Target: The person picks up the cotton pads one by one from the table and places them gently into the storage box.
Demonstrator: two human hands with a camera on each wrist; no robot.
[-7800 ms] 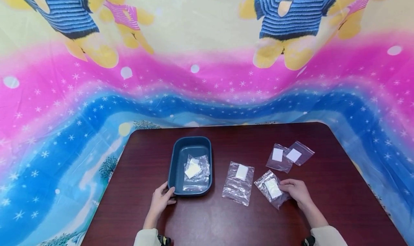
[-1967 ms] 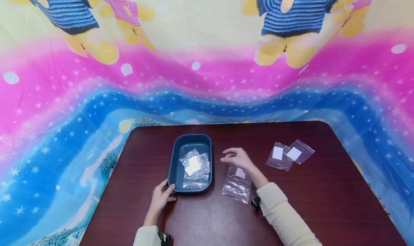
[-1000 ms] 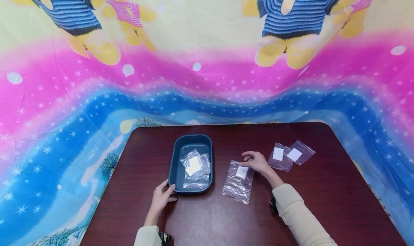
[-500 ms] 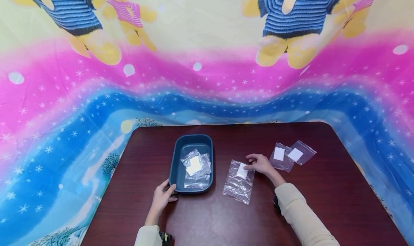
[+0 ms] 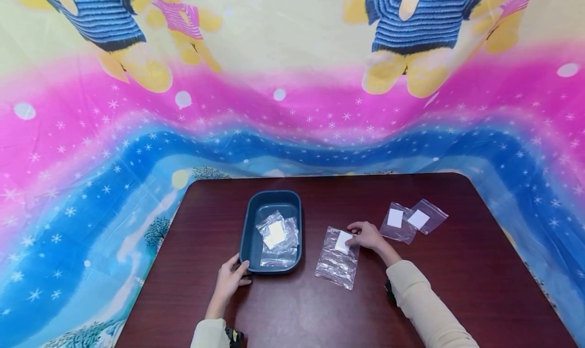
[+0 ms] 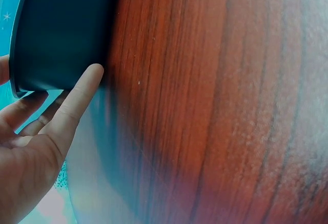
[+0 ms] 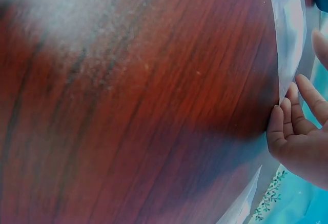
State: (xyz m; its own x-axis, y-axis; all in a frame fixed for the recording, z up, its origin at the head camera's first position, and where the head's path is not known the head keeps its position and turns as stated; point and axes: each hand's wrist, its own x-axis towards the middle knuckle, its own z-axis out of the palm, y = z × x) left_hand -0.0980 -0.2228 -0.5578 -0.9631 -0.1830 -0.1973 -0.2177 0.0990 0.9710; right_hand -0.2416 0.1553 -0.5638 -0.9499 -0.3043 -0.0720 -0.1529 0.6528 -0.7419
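In the head view my left hand (image 5: 228,279) holds the near left corner of a dark blue tray (image 5: 244,236), thumb at the rim. Its little finger lies straight along the tray wall (image 6: 61,44) in the left wrist view. Several clear zip bags (image 5: 279,256) with white rectangles lie in the tray. To its right a clear zip bag (image 5: 335,266) with a white rectangle (image 5: 342,241) lies flat on the table. My right hand (image 5: 367,236) is at that bag's far right edge, thumb over the white rectangle. Its fingertips touch the bag's edge (image 7: 289,44), thumb and fingers apart.
Two more clear zip bags with white rectangles, one (image 5: 397,231) partly overlapping the other (image 5: 429,216), lie at the right rear of the dark red wooden table (image 5: 329,322). A printed cloth (image 5: 292,119) hangs behind the table's far edge.
Earlier my right hand held another zip bag, which now lies in the tray. Since then the hand has moved back right to the bag on the table. My left hand stays at the tray.
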